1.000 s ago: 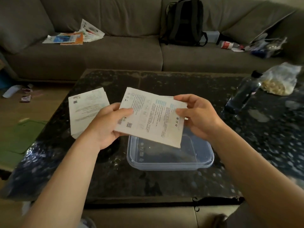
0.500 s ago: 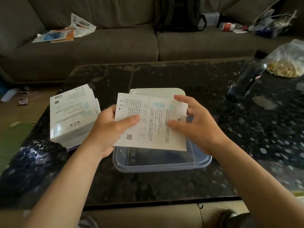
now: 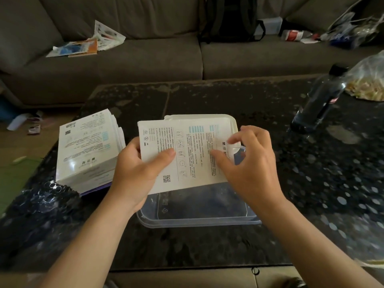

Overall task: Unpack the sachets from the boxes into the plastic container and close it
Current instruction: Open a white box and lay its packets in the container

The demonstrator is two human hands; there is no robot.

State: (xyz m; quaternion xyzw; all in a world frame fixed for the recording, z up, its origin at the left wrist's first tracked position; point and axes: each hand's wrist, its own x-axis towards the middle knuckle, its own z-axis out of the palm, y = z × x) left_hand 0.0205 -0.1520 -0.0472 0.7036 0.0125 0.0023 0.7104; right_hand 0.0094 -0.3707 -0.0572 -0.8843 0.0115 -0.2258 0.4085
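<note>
White printed paper, the sachet (image 3: 187, 154) is held flat and a little tilted just above the plastic container (image 3: 197, 222), covering its far half. Whether it is one packet or a few stacked together cannot be told. The left hand (image 3: 137, 175) grips its left edge, thumb across the top and fingers underneath. The right hand (image 3: 253, 163) has curled fingers pinching at the right edge; that side is slightly blurred, so exactly what the fingertips hold is unclear.

The container is clear plastic and sits on the table (image 3: 207, 246) at the middle of the near edge. What shows of its floor below the sachet looks bare, so it seems that little or nothing has gone in yet. A white rounded panel showing past the sachet's far edge is probably the lid (image 3: 207, 118), off and lying just behind the container.

Toward the left edge of the table stands a white box (image 3: 83, 154) with its far end open and the edges of more packets showing there. By my reading the task is at an early stage. This sachet must be dropped in, the box must be emptied, any other boxes dealt with, and the lid pressed on last.

Near the far right corner a dark bottle (image 3: 320, 102) stands beside a clear bag (image 3: 367, 80) of pale food. Beyond the table is a grey sofa (image 3: 145, 63) with loose papers (image 3: 83, 46) and a black backpack (image 3: 228, 17) on it.
</note>
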